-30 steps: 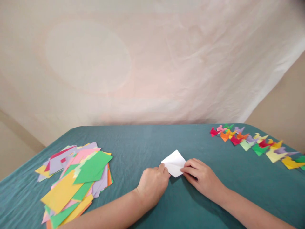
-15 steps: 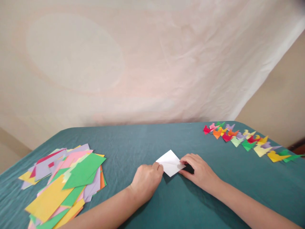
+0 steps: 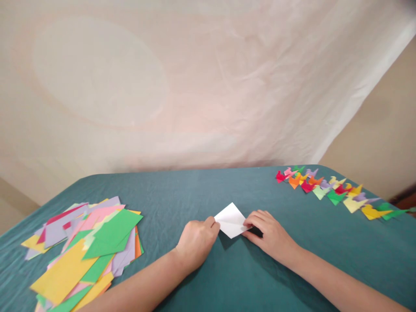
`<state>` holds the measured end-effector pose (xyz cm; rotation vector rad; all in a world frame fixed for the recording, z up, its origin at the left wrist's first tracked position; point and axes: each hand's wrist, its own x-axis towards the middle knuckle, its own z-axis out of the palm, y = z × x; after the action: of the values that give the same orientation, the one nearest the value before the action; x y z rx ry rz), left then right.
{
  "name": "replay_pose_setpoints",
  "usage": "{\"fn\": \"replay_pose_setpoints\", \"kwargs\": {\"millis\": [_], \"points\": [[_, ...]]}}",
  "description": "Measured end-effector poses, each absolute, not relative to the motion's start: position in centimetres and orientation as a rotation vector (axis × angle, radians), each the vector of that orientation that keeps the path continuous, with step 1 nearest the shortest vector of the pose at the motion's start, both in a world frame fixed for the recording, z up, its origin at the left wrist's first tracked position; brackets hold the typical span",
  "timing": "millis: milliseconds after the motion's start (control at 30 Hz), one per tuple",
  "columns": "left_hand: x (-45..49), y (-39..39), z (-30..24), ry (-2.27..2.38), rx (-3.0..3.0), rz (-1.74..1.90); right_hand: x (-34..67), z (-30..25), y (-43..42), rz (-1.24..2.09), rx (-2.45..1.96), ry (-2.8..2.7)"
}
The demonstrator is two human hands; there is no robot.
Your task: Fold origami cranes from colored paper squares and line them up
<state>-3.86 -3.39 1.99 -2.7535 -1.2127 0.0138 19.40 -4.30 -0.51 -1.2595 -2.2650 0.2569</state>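
A small white square of paper (image 3: 231, 220) is held corner-up between my two hands, just above the green cloth. A faint crease runs across it from side to side. My left hand (image 3: 199, 240) pinches its left corner, the fingers curled and closed. At the opposite corner, my right hand (image 3: 271, 234) grips the paper between thumb and fingertips. The paper's shadow falls on the cloth below it. Both held corners are partly hidden by the fingers.
A loose pile of coloured paper sheets (image 3: 110, 234) spreads over the left of the cloth-covered table (image 3: 175, 190). Folded paper birds (image 3: 336, 197) in several colours stand in rows at the far right. A pale hanging cloth (image 3: 208, 86) closes off the back.
The white paper looks slightly more raised off the cloth, with more shadow under it. Both hands keep their hold; the whole view has shifted a little.
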Motion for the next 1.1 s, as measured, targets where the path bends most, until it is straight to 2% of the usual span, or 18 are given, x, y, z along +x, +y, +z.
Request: {"fn": "replay_pose_setpoints", "kwargs": {"millis": [567, 1100], "points": [[-4.9, -1.2, 1.8, -1.538, -3.022, -0.656, 19.7, -0.1, -3.4, 0.575, -1.345, -2.105], [-4.6, -0.4, 1.4, -1.678, -2.945, -0.612, 18.9, -1.5, -2.7, 0.329, -1.451, -2.164]]}}
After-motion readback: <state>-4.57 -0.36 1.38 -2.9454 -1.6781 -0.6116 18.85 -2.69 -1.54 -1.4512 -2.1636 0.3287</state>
